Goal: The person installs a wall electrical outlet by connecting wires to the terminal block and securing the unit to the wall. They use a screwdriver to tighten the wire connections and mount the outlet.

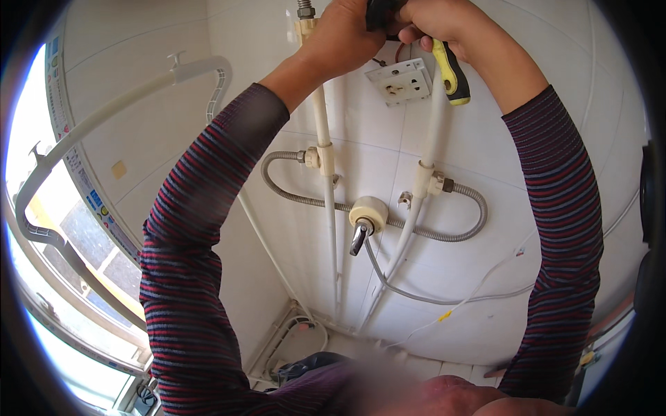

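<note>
Both my hands are raised to the top edge, close together, and partly cut off there. My left hand [347, 31] has its fingers closed round a black object [380, 14] whose kind I cannot make out. In my right hand [440, 24] is a hand tool with a yellow-and-black handle [452, 73]; the handle points down and its working end is hidden. Just below the hands, a white wall socket [402, 83] sits tilted away from the tiles, with wires behind it.
Two white pipes [321, 118] run down the tiled wall, joined by metal hoses [479, 215] to a mixer tap [366, 218] with a chrome lever. A thin cable with a yellow tag [445, 316] hangs at the right. On the left, a pale curved rail [118, 111] stands before a bright window.
</note>
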Action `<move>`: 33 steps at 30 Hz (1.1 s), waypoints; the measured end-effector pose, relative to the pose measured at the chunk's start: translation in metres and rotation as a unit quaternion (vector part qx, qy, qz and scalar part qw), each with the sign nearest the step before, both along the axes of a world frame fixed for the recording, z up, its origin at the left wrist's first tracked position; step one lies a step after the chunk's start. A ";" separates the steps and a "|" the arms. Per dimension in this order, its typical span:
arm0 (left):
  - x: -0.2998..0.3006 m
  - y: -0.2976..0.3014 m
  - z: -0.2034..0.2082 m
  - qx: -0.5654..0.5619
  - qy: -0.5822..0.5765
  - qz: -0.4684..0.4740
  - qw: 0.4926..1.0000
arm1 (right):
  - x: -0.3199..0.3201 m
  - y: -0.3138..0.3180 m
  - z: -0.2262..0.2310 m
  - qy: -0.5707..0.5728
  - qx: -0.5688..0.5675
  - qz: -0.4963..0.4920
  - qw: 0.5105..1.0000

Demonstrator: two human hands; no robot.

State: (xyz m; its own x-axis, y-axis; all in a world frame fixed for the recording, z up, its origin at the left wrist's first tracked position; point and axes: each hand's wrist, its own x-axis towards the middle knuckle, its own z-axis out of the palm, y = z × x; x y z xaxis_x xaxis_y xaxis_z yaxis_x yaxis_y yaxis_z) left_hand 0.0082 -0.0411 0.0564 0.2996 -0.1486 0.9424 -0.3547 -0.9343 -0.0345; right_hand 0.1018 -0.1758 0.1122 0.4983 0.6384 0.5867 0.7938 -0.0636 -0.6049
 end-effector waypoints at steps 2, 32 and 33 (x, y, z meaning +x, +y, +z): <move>0.003 0.010 -0.001 0.025 -0.020 0.027 0.999 | -0.004 -0.010 -0.006 -0.023 0.023 0.044 0.998; 0.000 -0.001 0.005 0.048 0.025 0.098 0.994 | -0.021 -0.228 -0.139 0.118 -0.419 -0.022 0.900; -0.005 0.002 0.000 0.008 0.053 0.095 0.994 | -0.027 -0.232 -0.131 0.110 -0.375 -0.029 0.920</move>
